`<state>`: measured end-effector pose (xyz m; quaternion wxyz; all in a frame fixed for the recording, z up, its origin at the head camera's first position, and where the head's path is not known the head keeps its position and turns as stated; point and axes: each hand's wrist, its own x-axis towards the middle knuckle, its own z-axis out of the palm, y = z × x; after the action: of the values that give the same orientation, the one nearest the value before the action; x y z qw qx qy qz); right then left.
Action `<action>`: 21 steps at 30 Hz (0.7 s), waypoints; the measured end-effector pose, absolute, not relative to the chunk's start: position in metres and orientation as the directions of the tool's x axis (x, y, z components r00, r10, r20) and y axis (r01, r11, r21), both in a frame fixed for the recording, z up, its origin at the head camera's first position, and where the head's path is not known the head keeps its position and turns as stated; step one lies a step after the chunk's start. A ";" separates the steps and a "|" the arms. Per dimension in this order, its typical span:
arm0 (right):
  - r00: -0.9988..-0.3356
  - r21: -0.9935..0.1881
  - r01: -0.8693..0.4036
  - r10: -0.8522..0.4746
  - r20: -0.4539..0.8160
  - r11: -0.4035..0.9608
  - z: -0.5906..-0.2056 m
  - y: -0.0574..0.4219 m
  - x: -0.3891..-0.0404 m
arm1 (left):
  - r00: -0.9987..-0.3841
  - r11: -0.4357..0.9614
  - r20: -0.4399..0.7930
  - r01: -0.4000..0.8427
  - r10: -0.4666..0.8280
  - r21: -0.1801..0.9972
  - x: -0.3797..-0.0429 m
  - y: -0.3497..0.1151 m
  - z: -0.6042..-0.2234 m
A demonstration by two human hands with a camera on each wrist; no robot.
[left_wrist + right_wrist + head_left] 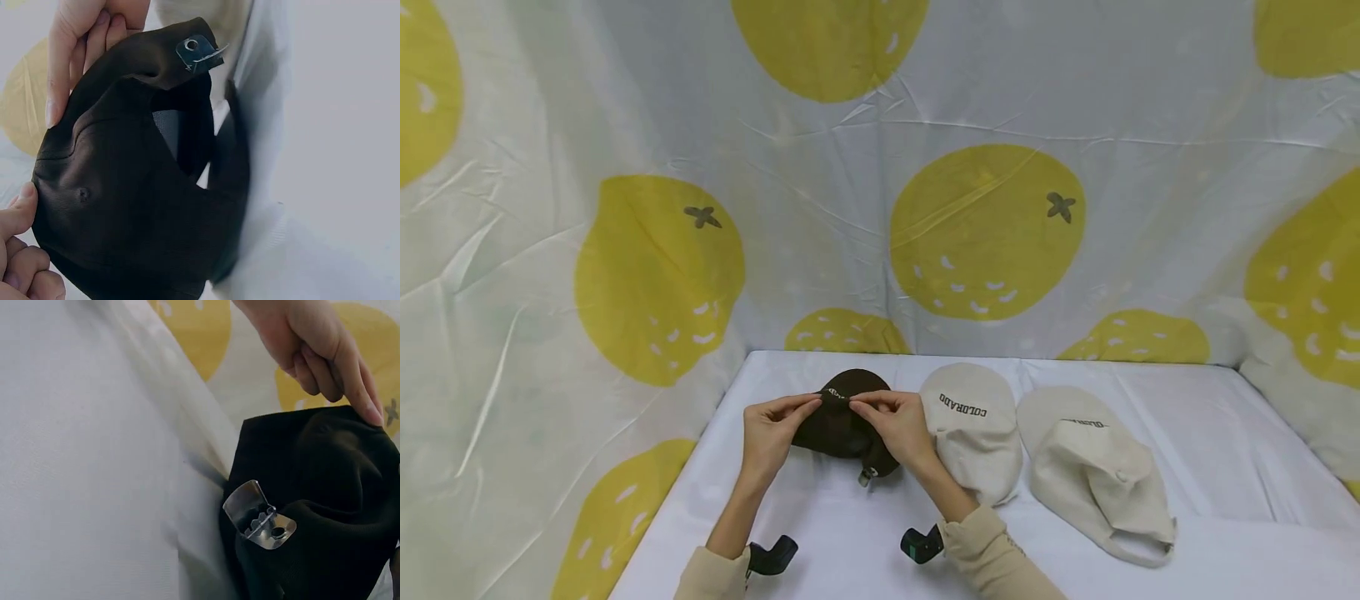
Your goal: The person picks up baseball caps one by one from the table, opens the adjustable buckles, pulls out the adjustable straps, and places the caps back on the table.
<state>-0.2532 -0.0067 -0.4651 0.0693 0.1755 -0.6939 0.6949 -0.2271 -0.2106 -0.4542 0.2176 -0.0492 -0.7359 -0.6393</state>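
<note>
A dark cap is held between both hands on the white table, with its adjustment strap undone toward the near side. My left hand pinches its upper edge between thumb and fingers, just left of the pale lettering. On the right of that lettering, my right hand pinches the same edge. The metal buckle hangs flipped open on the strap in the right wrist view. Dark fabric with a small eyelet fills much of the left wrist view, creased under the fingers.
Close to the right forearm lies a cream cap lettered COLORADO. Another cream cap, its back strap toward the near side, overlaps it farther right. A lemon-print curtain stands behind the table. Black wrist-worn devices jut out beside the sleeves.
</note>
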 end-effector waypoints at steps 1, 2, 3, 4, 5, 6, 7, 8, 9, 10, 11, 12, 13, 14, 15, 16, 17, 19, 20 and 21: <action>-0.931 -0.943 -0.332 -0.151 0.333 -0.030 -0.467 -0.007 -0.252 | -0.901 0.181 0.380 0.346 -0.208 0.920 -0.227 -0.211 -0.456; -0.933 -0.946 -0.324 -0.154 0.324 -0.032 -0.468 -0.007 -0.251 | -0.903 0.183 0.376 0.341 -0.210 0.922 -0.227 -0.211 -0.459; -0.935 -0.948 -0.315 -0.158 0.316 -0.034 -0.470 -0.007 -0.250 | -0.904 0.187 0.372 0.336 -0.212 0.923 -0.226 -0.212 -0.461; -0.937 -0.951 -0.306 -0.163 0.308 -0.038 -0.472 -0.007 -0.249 | -0.905 0.193 0.368 0.331 -0.213 0.924 -0.226 -0.213 -0.463; -0.939 -0.954 -0.297 -0.167 0.300 -0.042 -0.474 -0.008 -0.248 | -0.907 0.198 0.363 0.324 -0.213 0.925 -0.225 -0.213 -0.465; -0.941 -0.956 -0.289 -0.171 0.293 -0.045 -0.475 -0.008 -0.247 | -0.909 0.202 0.358 0.317 -0.212 0.927 -0.225 -0.214 -0.467; -0.942 -0.959 -0.281 -0.176 0.285 -0.047 -0.476 -0.009 -0.246 | -0.912 0.206 0.351 0.310 -0.211 0.928 -0.223 -0.216 -0.469; -0.944 -0.961 -0.273 -0.182 0.275 -0.040 -0.478 -0.009 -0.246 | -0.915 0.212 0.344 0.301 -0.210 0.930 -0.222 -0.217 -0.470; -0.944 -0.963 -0.269 -0.188 0.270 -0.032 -0.479 -0.010 -0.245 | -0.918 0.218 0.339 0.294 -0.208 0.931 -0.221 -0.218 -0.472; -0.944 -0.964 -0.267 -0.195 0.266 -0.025 -0.480 -0.010 -0.245 | -0.920 0.224 0.333 0.287 -0.205 0.931 -0.220 -0.219 -0.473; -0.944 -0.964 -0.265 -0.199 0.263 -0.016 -0.481 -0.010 -0.244 | -0.923 0.229 0.327 0.281 -0.202 0.932 -0.219 -0.221 -0.474; -0.944 -0.964 -0.265 -0.205 0.260 -0.003 -0.482 -0.010 -0.244 | -0.925 0.234 0.323 0.275 -0.199 0.932 -0.218 -0.222 -0.474; -0.942 -0.963 -0.268 -0.210 0.260 0.009 -0.482 -0.010 -0.243 | -0.928 0.239 0.318 0.269 -0.196 0.933 -0.217 -0.222 -0.474; -0.941 -0.962 -0.273 -0.214 0.263 0.019 -0.482 -0.009 -0.243 | -0.929 0.245 0.314 0.264 -0.194 0.933 -0.215 -0.223 -0.474; -0.938 -0.959 -0.282 -0.217 0.269 0.029 -0.481 -0.007 -0.242 | -0.931 0.246 0.310 0.260 -0.193 0.934 -0.214 -0.224 -0.474; -0.935 -0.956 -0.292 -0.220 0.277 0.038 -0.480 -0.006 -0.241 | -0.932 0.248 0.305 0.254 -0.194 0.935 -0.214 -0.224 -0.474; -0.932 -0.952 -0.302 -0.222 0.286 0.045 -0.479 -0.003 -0.240 | -0.933 0.248 0.302 0.250 -0.196 0.936 -0.213 -0.224 -0.473; -0.928 -0.947 -0.317 -0.219 0.300 0.046 -0.475 0.002 -0.239 | -0.935 0.242 0.294 0.244 -0.200 0.939 -0.211 -0.223 -0.471; -0.928 -0.947 -0.319 -0.215 0.304 0.042 -0.472 0.006 -0.239 | -0.935 0.239 0.292 0.243 -0.200 0.940 -0.210 -0.221 -0.470; -0.931 -0.949 -0.313 -0.209 0.299 0.038 -0.470 0.009 -0.238 | -0.936 0.233 0.291 0.243 -0.198 0.942 -0.209 -0.219 -0.468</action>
<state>-0.2380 0.0095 -0.4695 0.0390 0.1816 -0.7194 0.6693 -0.2090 -0.2193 -0.4682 0.1783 -0.0146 -0.7648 -0.6190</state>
